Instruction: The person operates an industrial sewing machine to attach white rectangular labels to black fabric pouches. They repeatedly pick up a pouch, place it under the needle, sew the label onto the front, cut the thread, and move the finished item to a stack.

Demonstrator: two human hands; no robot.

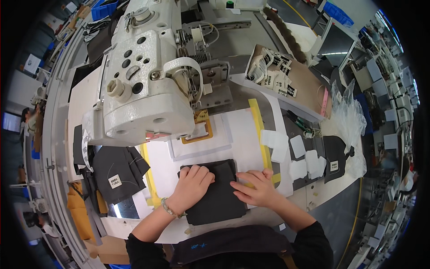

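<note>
Black cloth pieces (217, 204) are stacked before sewing machine (148, 98) | left hand (191, 184) is curled on top, grip unclear | right hand (257, 187) is spread at right edge | layers may be skewed by uneven pushing

Item: one head view, wide fisheye, left of a worn pair. We look steeply down from head height on the near side of the sewing machine (148, 96), facing it. The machine stands close to us, as does the black fabric (216, 193) before it; floor (339, 213) farther off, right of it (straight edges bow toward the dark rim).
</note>
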